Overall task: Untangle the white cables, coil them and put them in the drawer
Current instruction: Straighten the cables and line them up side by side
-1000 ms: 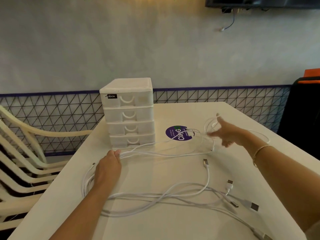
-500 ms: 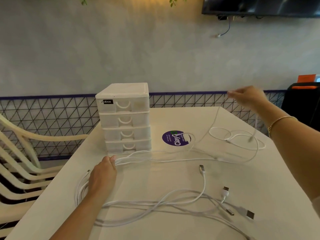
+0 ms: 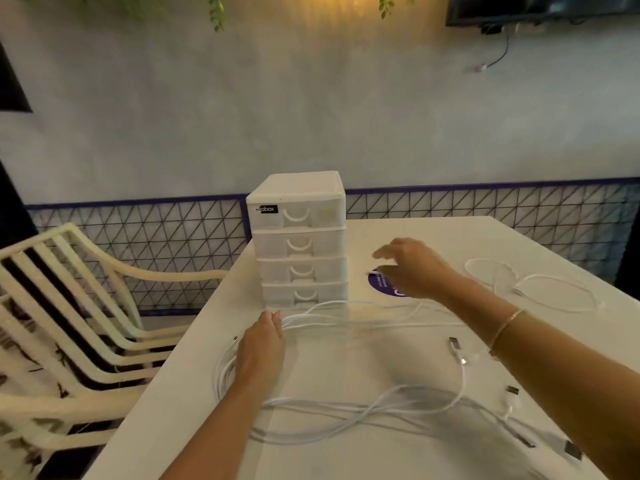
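I judge this to be the untangling step: most of the white cables [image 3: 346,407] lie in loose, crossing loops on the table [image 3: 398,455] in front of me, and one cable [image 3: 540,285] lies apart at the far right, well clear of the rest. My left hand [image 3: 261,348] rests on the bundle where several strands bunch at the left, fingers laid forward over them; I cannot tell whether they curl under and grip or only press. My right hand [image 3: 412,268] hovers over the purple sticker [image 3: 379,284] beside the drawer unit [image 3: 299,240], fingers spread and relaxed, holding nothing that I can make out, though it is blurred. All four drawers look closed. Next, I think, the right hand needs to find a single strand near the sticker and draw it free while the left pins the bunch. The plug ends [image 3: 455,344] at the right are soft in focus, the nearest strands run off the bottom edge, and I cannot follow which cable crosses over which.
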